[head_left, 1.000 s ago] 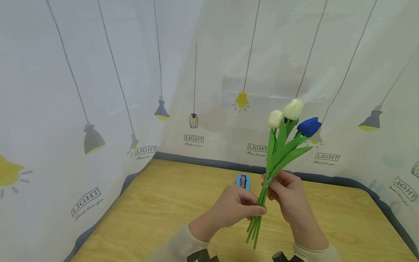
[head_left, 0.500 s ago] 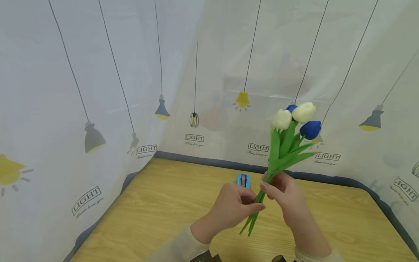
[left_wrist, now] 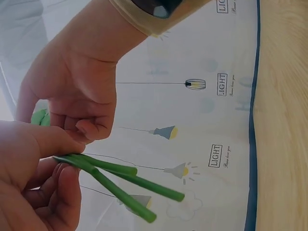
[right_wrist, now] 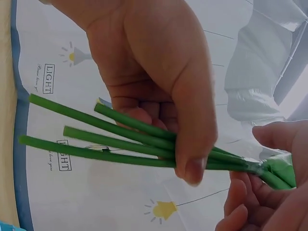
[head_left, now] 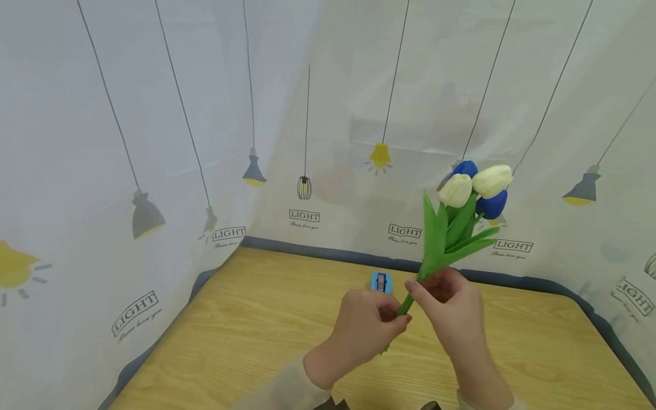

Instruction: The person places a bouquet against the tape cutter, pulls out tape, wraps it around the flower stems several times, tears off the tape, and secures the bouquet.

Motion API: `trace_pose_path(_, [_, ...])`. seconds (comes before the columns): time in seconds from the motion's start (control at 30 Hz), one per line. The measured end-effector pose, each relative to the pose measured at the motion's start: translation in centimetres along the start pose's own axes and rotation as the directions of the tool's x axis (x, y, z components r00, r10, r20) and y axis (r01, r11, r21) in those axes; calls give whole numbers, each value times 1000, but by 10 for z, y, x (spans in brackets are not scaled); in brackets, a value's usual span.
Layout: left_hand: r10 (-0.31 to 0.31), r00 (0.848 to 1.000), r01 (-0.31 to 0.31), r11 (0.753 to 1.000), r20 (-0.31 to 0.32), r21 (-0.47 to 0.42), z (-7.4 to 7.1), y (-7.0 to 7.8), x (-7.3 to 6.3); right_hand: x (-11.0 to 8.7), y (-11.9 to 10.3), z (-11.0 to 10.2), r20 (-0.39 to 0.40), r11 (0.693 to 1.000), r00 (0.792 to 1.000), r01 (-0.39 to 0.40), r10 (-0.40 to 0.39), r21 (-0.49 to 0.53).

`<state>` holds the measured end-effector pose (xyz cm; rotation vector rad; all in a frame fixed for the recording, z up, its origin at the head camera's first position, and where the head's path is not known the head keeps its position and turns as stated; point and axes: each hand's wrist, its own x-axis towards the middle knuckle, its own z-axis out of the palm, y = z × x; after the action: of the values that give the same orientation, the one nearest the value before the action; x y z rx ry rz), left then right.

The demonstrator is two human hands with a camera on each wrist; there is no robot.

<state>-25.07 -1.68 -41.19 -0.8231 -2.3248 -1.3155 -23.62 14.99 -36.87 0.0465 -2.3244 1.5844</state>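
Note:
A bunch of artificial tulips [head_left: 456, 191], with white and blue heads and green leaves, is held above the table, leaning to the right. My left hand [head_left: 361, 327] pinches the lower stems [right_wrist: 134, 137] between thumb and fingers; several cut ends stick out beyond it. Just under the leaves, my right hand [head_left: 453, 310] holds the bunch with its thumb against the stems. Something clear and shiny, like tape, wraps the stems [right_wrist: 252, 166] beside the right fingers. In the left wrist view, the left hand [left_wrist: 29, 168] hides most of the bunch.
A small blue tape dispenser [head_left: 381, 282] stands on the wooden table [head_left: 266, 296] behind my left hand, which partly covers its lower end. A pale curtain [head_left: 333, 114] printed with lamps encloses the table's back and sides, with a dark blue border along the edge.
The bunch has rotated in my hands: the heads have shifted right, and a second blue tulip shows more behind the white ones. Less stem shows below my left hand.

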Motion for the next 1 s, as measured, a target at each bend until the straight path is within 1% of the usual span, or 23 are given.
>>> trace_pose_path(0.07, [22,1000,-22,999,-13,30,1,0,-1,-1,1,2,0,999,1000,4,-4,-45])
trace_pose_path(0.13, [59,998,-56,995,-27,86,4,-1,-1,-1,2,4,2,997,1000,14,-13,-82])
trace_pose_path(0.23, [107,993,-99,982,-46,163,7,-1,-2,-1,2,5,2,994,1000,31,-31,-102])
trace_pose_path(0.3, [122,991,-110,978,-58,179,8,-1,-3,-1,1,3,7,995,1000,19,-18,-98])
trace_pose_path(0.33, [118,991,-106,980,-61,170,8,-1,-2,-1,1,1,11,996,1000,10,-9,-93])
trace_pose_path(0.43, [83,995,-77,992,-63,101,6,0,-2,0,0,-3,24,999,1000,-1,2,-50])
trace_pose_path(0.53, [50,997,-50,999,-52,5,5,-1,-2,3,2,-5,40,997,999,20,-23,69])
trace_pose_path(0.6, [37,998,-39,998,-41,-53,6,-2,-2,5,5,-7,56,988,998,30,-39,154])
trace_pose_path(0.67, [25,999,-27,994,-23,-102,8,-4,-2,8,7,-8,75,972,996,22,-40,234])
trace_pose_path(0.73, [8,1000,-8,991,-3,-137,9,-5,-1,11,10,-10,92,964,995,4,-30,264])
trace_pose_path(0.83, [-38,999,43,982,35,-181,10,-6,0,18,14,-10,116,969,993,-29,0,244])
trace_pose_path(0.87, [-57,997,65,980,47,-186,11,-8,0,21,16,-10,127,975,992,-42,14,219])
trace_pose_path(0.93, [-101,992,113,976,72,-188,13,-13,2,27,22,-9,161,988,986,-63,40,140])
trace_pose_path(1.0, [-147,984,162,972,98,-171,15,-21,5,33,28,-7,200,995,978,-80,66,61])
